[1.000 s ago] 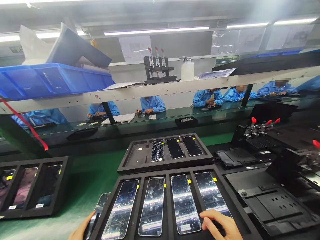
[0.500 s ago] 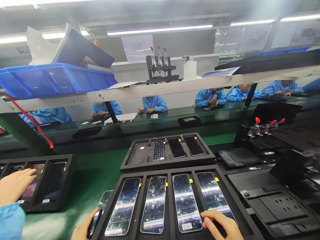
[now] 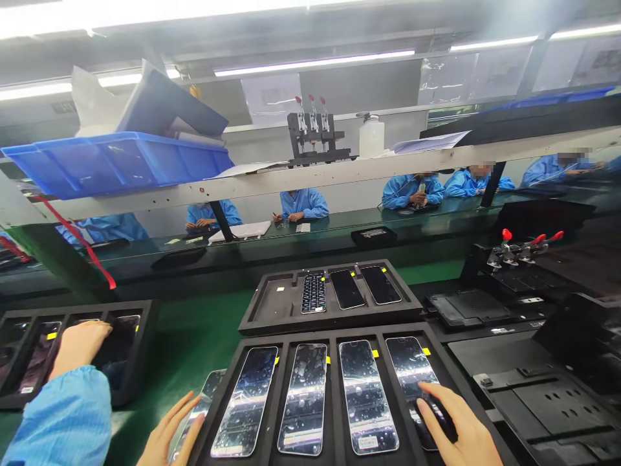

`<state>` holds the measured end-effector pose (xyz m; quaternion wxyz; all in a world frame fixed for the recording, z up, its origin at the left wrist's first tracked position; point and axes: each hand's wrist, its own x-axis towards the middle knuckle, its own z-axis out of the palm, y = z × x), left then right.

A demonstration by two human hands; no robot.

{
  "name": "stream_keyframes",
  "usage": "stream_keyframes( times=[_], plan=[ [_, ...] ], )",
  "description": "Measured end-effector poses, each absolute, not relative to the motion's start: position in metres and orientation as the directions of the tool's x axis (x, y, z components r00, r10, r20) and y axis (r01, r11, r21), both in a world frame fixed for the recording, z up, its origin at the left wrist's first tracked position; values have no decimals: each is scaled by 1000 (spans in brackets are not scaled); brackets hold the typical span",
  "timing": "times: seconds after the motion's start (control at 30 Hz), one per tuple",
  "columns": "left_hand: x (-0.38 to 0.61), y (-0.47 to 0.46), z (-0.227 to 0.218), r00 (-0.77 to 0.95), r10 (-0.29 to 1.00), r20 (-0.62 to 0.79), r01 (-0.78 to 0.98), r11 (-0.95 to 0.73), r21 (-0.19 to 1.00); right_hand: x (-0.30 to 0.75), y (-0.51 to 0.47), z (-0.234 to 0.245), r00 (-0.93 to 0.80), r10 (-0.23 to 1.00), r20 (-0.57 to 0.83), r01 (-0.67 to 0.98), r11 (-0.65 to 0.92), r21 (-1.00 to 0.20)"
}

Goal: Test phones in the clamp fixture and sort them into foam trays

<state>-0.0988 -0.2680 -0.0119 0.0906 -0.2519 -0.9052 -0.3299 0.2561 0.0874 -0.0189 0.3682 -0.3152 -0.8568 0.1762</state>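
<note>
Smartphone panels with glossy glass fronts (image 3: 305, 398) sit side by side in the slots of a black foam tray (image 3: 453, 378), and the person's two hands are working at its outer ends. The left hand (image 3: 169, 437) is spread wide, its fingers open along a tilted phone (image 3: 206, 395) that leans across the tray's left edge; whether it actually grips that phone, I cannot tell. The right hand (image 3: 460, 427) curls over the bottom of the rightmost panel (image 3: 407, 366), with its hold just as unclear. That panel looks skewed in its slot. The tilted phone worries me most: hanging over the green worktop (image 3: 189, 336), it could slip from loose fingers and strike the tray's rim or the mat. The skewed panel could also catch on its slot wall, chipping an edge. Bare fingertips may smear the glass. A co-worker's hand (image 3: 80, 346) in a pale blue sleeve reaches into a neighbouring black tray (image 3: 138, 362) at the left, close enough for a careless reach to bump.
</note>
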Motion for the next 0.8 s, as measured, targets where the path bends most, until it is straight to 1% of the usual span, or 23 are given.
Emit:
stream_keyframes(
  times=[0.07,0.17,0.23,0.27,0.33,0.4,0.5,0.63,0.8],
  plan=[
    [-92,-257,0,-801,491,342,598,631,494,256,94,-29,-516,688,511,502,726,-470],
    [-79,-227,8,-734,630,253,668,602,437,251,98,-40,-573,669,473,548,742,-386],
    [-70,-203,2,-686,701,194,718,610,337,247,98,-43,-617,637,461,533,770,-351],
    [-66,-191,-3,-668,725,170,740,621,260,245,98,-44,-636,622,458,518,783,-344],
    [-60,-173,-14,-678,713,180,734,666,131,243,100,-44,-661,594,458,482,804,-347],
    [-58,-161,-23,-646,734,212,759,648,67,243,104,-45,-677,577,457,455,816,-357],
    [-58,-155,-22,-578,774,257,806,590,37,244,109,-43,-698,573,430,440,817,-373],
    [-56,-150,-9,-681,679,274,710,704,21,244,112,-39,-732,570,374,432,812,-392],
    [-54,-143,-3,-720,645,255,670,742,16,243,114,-28,-762,573,302,420,792,-444]
  ],
)
